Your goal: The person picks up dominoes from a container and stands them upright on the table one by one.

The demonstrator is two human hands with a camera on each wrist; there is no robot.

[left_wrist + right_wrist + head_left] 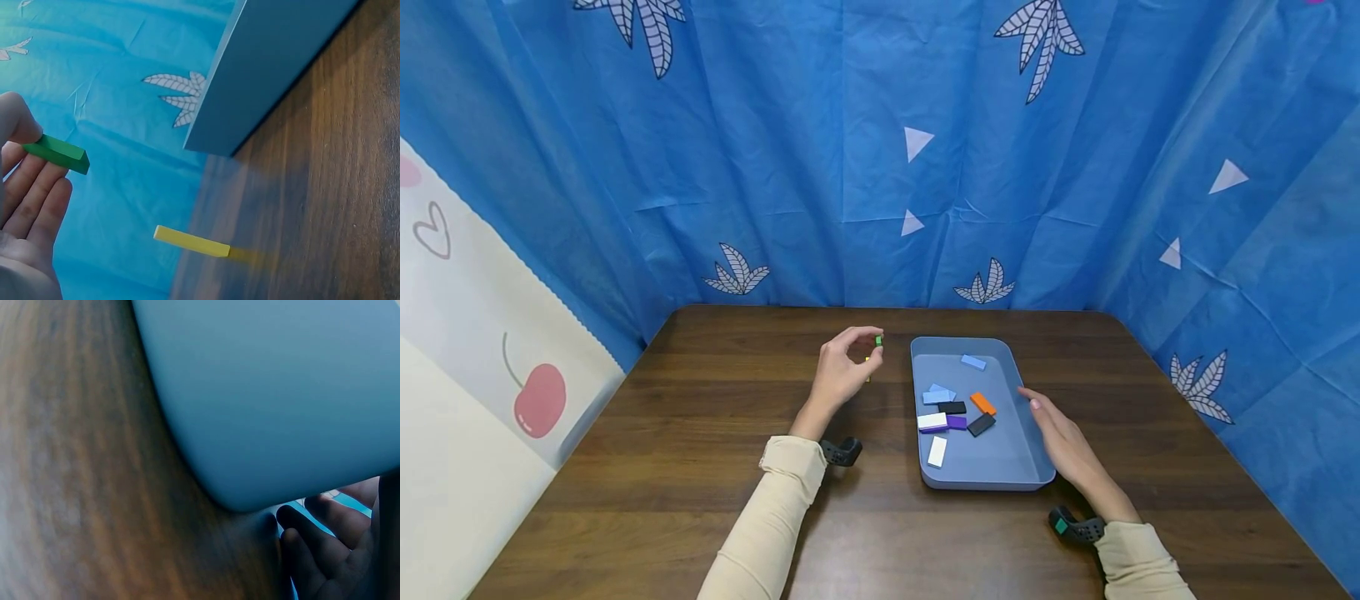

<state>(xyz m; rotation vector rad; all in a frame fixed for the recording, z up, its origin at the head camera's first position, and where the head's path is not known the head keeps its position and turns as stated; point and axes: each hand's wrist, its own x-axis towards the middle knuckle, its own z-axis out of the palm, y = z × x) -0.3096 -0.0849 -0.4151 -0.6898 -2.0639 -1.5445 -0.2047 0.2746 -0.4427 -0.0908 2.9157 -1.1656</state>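
Note:
Between thumb and fingertips my left hand (840,373) pinches a small green domino block (59,153), held up above the table left of the tray. A yellow domino block (190,241) stands upright on the wood just beyond that hand; in the head view the hand partly covers it. At the right side of the blue-grey tray (1037,454) is my right hand (1067,442), fingers fairly straight along the outer wall and fingertips right at the rim. Lower fingers of this hand (331,550) show beside the tray wall in the right wrist view.
Inside the tray lie several loose blocks: light blue (973,362), orange (982,404), black (981,425), purple (957,422) and white (937,452). The brown wooden table (700,467) ends at a blue patterned curtain (850,167) behind and to the right.

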